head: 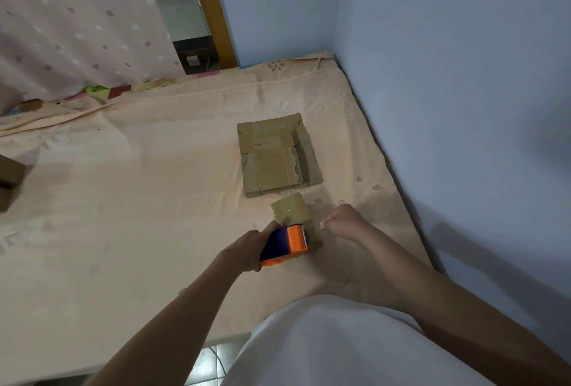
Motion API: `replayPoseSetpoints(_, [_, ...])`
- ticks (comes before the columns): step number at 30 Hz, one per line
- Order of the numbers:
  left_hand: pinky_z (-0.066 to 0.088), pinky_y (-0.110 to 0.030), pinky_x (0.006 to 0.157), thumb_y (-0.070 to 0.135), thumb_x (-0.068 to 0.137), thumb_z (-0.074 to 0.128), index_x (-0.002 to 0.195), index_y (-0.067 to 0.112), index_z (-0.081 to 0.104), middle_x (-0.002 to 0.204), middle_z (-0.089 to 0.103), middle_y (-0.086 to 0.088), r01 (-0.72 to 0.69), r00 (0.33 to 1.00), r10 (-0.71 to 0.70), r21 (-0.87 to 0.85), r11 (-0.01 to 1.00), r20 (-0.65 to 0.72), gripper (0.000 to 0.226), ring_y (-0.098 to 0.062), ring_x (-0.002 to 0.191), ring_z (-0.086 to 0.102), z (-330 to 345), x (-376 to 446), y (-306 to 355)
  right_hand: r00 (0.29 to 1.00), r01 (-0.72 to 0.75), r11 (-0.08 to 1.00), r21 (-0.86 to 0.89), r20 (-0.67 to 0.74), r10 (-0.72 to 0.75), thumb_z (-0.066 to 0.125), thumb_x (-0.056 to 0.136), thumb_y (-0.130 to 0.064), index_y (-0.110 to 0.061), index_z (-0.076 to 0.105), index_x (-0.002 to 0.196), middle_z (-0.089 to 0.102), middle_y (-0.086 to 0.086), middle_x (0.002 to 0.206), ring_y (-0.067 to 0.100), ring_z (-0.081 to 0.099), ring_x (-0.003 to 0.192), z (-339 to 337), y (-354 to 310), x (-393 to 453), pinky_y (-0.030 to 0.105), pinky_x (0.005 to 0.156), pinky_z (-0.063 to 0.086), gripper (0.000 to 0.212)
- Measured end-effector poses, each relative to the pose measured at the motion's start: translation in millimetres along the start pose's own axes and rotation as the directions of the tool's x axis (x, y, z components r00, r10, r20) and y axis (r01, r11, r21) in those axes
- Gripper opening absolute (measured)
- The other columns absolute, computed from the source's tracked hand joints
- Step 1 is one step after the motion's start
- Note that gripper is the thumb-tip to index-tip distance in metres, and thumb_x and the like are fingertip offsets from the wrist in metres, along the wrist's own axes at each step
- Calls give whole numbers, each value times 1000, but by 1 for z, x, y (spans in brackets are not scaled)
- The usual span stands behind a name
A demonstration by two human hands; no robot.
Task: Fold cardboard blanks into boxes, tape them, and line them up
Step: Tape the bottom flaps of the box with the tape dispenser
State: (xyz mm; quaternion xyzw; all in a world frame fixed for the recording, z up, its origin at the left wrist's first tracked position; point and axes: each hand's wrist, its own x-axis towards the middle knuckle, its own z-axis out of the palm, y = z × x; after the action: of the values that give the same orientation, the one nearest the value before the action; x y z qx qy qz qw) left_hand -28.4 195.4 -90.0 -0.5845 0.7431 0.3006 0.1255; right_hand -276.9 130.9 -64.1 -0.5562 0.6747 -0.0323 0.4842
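Gripped the orange-and-blue tape dispenser [282, 245] in the left hand [247, 251], fingers wrapped round its body, its toothed end set against the near part of the small folded box [292, 215] on the peach bedsheet [139, 200]; curled the right hand [343, 221] into a loose fist just right of the box, whether pinching tape could not be told. Lay just beyond the box: a flat stack of cardboard blanks [278, 155], patched with tape. Stood well apart at the left edge another brown box [9, 182], with open sheet between, blue wall [448, 92] close along the right, and both forearms reaching forward from below.
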Motion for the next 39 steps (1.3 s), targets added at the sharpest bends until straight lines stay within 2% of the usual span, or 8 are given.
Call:
replayPoseSetpoints(6, [49,-30,69,4,72,76,136,23,25,109,61,-10,-5,1000,5,-4,1000,-20,85,-20,85,56,4,-3,1,998,-20,1000,17,58,19,67,77,-16,-11,64,58,57,7,62,22,58,68,2,2,-2,31,66,46,19])
replayPoseSetpoints(10, [49,-28,70,5,71,77,139,22,26,110,61,-7,-20,1000,20,-10,1000,-18,87,-18,85,55,3,-3,1,994,-29,997,68,103,22,65,68,-18,-10,67,63,66,13,65,27,69,72,6,13,6,36,69,54,10])
replayPoseSetpoints(16, [52,-29,71,5,73,77,139,20,23,111,61,-9,-23,1000,23,20,1000,16,86,-19,87,58,-1,-2,1,986,-90,977,192,156,60,58,92,-4,14,68,95,74,24,87,29,76,80,6,3,-1,40,85,61,21])
replayPoseSetpoints(22, [50,-30,69,2,72,76,138,21,22,110,61,-9,-26,999,24,62,998,38,87,-20,86,58,-8,1,6,984,-114,977,180,157,86,60,82,0,1,69,76,75,19,83,26,76,81,5,3,-3,37,87,60,11])
replayPoseSetpoints(25, [52,-30,70,3,71,77,137,23,22,109,61,-8,-21,999,19,58,998,40,89,-19,87,59,-7,1,6,987,-128,978,163,120,109,62,81,1,3,71,78,75,19,82,24,76,75,5,6,-1,28,71,61,9])
replayPoseSetpoints(29, [50,-29,69,2,72,77,138,21,23,109,61,-9,-21,999,19,60,998,31,88,-19,86,58,-8,0,8,990,-141,975,174,50,134,64,89,-6,2,69,75,72,16,71,24,73,61,8,8,2,33,66,63,17])
replayPoseSetpoints(33, [48,-29,66,1,72,76,138,20,24,108,62,-10,-29,999,27,63,998,20,86,-19,83,57,-7,-1,10,993,-115,977,180,3,116,67,92,-4,6,71,79,68,16,67,15,63,40,9,10,1,24,44,53,17])
replayPoseSetpoints(39, [49,-28,68,1,72,76,140,20,24,109,62,-10,-21,1000,19,69,997,19,88,-19,84,56,-8,1,12,994,-89,993,79,-51,93,66,87,-6,5,74,69,72,14,63,26,71,55,15,13,4,31,61,63,23])
